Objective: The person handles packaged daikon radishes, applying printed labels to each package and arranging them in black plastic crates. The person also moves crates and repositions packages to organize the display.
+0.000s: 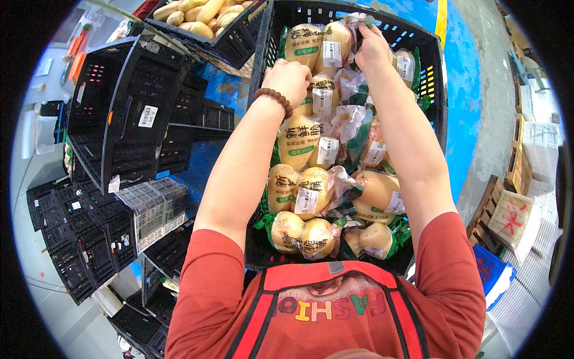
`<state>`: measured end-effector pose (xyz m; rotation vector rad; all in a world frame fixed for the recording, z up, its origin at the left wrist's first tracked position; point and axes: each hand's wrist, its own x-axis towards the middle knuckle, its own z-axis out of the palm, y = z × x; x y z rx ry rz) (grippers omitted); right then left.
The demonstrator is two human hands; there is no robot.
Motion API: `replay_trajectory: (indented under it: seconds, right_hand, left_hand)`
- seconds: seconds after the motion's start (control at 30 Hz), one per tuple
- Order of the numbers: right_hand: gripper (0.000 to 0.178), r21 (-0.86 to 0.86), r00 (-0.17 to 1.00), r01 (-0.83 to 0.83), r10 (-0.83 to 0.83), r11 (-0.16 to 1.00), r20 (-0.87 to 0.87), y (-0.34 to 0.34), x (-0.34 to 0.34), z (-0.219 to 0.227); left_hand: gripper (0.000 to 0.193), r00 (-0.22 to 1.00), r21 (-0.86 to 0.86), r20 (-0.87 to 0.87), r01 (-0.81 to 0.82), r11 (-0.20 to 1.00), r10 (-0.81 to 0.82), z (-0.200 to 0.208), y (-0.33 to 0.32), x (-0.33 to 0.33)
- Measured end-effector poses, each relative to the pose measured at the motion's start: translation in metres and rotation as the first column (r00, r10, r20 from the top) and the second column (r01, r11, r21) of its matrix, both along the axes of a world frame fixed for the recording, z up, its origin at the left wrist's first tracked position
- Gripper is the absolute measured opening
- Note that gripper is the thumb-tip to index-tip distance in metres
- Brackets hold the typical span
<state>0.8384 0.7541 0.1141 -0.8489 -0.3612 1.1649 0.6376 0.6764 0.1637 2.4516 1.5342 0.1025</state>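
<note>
Clear plastic bags of lotus roots with green edges and white labels lie in rows in a black plastic crate (443, 119). At the far end, my right hand (373, 51) pinches the gathered plastic end of the farthest bag of lotus roots (317, 46). My left hand (288, 82), a brown bead bracelet at its wrist, is closed at that bag's near left corner, over the left part of another bag (323, 96). Its fingertips are hidden among the bags. Nearer me lie more bags of lotus roots (299, 140), partly covered by my forearms on the right side.
Beyond the crate on the left, another black crate (239, 45) holds loose lotus roots (206, 18). Stacked black crates (128, 113) and a grey crate (156, 206) stand to my left. At right are wooden pallets (487, 206), a white foam box (511, 221) and a blue bin (487, 269).
</note>
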Motion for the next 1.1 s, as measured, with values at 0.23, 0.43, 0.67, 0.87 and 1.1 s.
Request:
replay_trajectory:
  seconds: [0.23, 0.43, 0.67, 0.87, 1.1]
  right_hand:
    - [0.018, -0.141, 0.978, 0.123, -0.144, 0.982, -0.149, 0.009, 0.000, 0.002]
    - [0.021, -0.007, 1.000, 0.018, -0.019, 1.000, -0.024, 0.024, 0.008, -0.015]
    - [0.054, -0.233, 0.298, -0.049, 0.236, 0.971, 0.925, 0.011, 0.042, 0.001]
    - [0.027, 0.136, -0.130, -0.290, -0.180, 0.947, 0.975, -0.073, 0.020, 0.055]
    - [0.016, -0.367, -0.688, -0.375, 0.010, 0.852, 0.725, -0.133, -0.027, 0.047]
  left_hand:
    - [0.012, 0.999, 0.210, -0.013, 0.039, 0.977, -0.037, -0.008, 0.003, 0.007]
    - [0.010, 0.993, 0.550, 0.114, -0.042, 0.834, -0.025, -0.009, 0.010, 0.015]
    - [0.012, 0.998, 0.450, 0.003, 0.050, 0.891, -0.058, -0.021, 0.008, 0.015]
    - [0.013, 1.000, 0.497, -0.010, 0.018, 0.868, -0.015, -0.018, 0.002, 0.014]
    - [0.012, 0.999, 0.372, 0.041, -0.048, 0.927, 0.035, -0.012, 0.002, 0.018]
